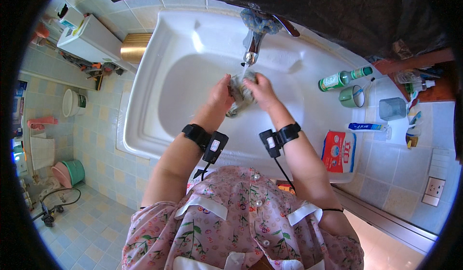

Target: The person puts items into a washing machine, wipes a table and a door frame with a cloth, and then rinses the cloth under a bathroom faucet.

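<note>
Both hands grip a wet grey-green cloth (pixel 238 92) over the bowl of a white ceramic washbasin (pixel 181 85). My left hand (pixel 219 95) has the cloth's left side. On its right side, my right hand (pixel 263 91) presses with the thumb on top. A thin stream of water runs from the chrome faucet (pixel 251 55) onto the cloth between my hands. A blue-grey patterned cloth (pixel 258 21) is wrapped around the faucet's base, and its lever (pixel 286 26) points to the right. The cloth's underside is hidden.
Along the basin's right ledge are a green bottle (pixel 334 81), a green mug (pixel 351 97), a toothpaste tube (pixel 367 126) and a red-and-white packet (pixel 339 152). A clear plastic cup (pixel 392 108) is farther right. Dark sheeting (pixel 325 9) hangs beyond the faucet. Buckets (pixel 74 172) stand at far left.
</note>
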`<state>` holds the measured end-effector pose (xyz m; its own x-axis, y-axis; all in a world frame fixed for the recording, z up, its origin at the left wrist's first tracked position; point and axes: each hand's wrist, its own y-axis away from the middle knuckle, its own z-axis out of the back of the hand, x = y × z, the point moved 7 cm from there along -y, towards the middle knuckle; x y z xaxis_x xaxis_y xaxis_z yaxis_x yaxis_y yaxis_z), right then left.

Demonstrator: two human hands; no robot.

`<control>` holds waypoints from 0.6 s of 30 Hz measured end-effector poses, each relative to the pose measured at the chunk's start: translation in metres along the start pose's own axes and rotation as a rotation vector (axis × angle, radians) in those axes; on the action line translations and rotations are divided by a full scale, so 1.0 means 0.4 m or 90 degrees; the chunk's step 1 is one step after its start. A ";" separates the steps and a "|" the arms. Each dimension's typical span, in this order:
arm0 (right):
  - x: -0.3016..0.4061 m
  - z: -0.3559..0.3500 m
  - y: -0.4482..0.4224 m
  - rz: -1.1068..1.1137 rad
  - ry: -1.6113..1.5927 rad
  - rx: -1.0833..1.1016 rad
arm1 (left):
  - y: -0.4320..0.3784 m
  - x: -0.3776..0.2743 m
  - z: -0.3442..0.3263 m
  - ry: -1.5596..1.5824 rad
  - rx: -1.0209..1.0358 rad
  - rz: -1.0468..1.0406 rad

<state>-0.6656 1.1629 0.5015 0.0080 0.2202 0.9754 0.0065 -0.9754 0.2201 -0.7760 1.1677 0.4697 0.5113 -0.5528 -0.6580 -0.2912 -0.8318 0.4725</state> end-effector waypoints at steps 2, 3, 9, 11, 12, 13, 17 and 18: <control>0.037 -0.057 0.008 0.150 0.140 -0.001 | 0.012 0.001 -0.003 0.018 -0.046 0.043; 0.060 -0.099 0.026 0.156 0.163 0.029 | 0.021 0.003 0.015 0.040 -0.100 0.082; 0.054 -0.098 0.021 0.249 0.400 -0.133 | 0.074 -0.007 -0.034 -0.009 -0.084 0.110; 0.047 -0.067 0.013 0.123 0.400 -0.203 | 0.001 0.033 0.037 0.015 -0.083 0.111; 0.046 -0.048 0.005 0.103 0.457 -0.213 | -0.008 0.042 0.049 0.018 -0.107 0.118; 0.045 -0.023 -0.003 0.082 0.514 -0.225 | -0.002 0.032 0.040 0.016 -0.102 0.120; 0.007 0.015 -0.029 0.004 0.378 -0.140 | 0.011 -0.005 0.051 0.010 -0.066 0.058; 0.020 -0.025 -0.022 0.125 0.266 -0.100 | 0.008 -0.011 0.061 -0.021 -0.058 0.009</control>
<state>-0.6757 1.1732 0.5074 -0.4083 0.0421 0.9119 -0.1068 -0.9943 -0.0019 -0.7989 1.1664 0.4598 0.4801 -0.5675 -0.6689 -0.2224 -0.8164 0.5330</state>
